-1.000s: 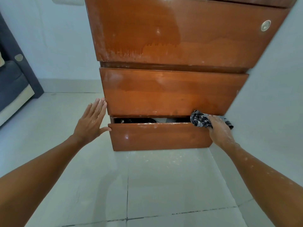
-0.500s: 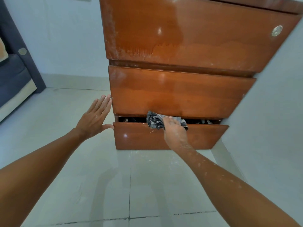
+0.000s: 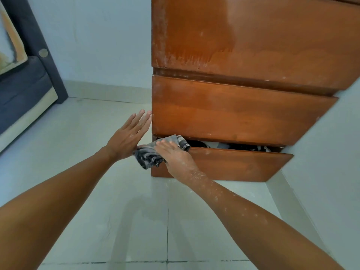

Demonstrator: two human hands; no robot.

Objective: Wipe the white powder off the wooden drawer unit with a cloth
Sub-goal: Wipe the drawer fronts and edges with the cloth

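The wooden drawer unit (image 3: 243,114) stands against the wall with three brown drawer fronts. White powder streaks show on the top front (image 3: 187,55), mostly along its left and lower edges. The bottom drawer (image 3: 239,164) is pulled out a little, with dark items inside. My right hand (image 3: 175,158) presses a dark checked cloth (image 3: 150,154) on the top left corner of that drawer. My left hand (image 3: 128,137) lies flat, fingers together, against the unit's left side beside the cloth. Powder specks dot my right forearm.
A pale tiled floor (image 3: 116,211) spreads in front of the unit, with faint powder marks. A dark blue sofa or bed frame (image 3: 25,90) stands at the far left. A light wall (image 3: 335,152) runs close along the unit's right side.
My right hand has swept the cloth leftward along the bottom drawer's top edge, from its right end to its left corner. My left hand has stayed at the unit's left side.
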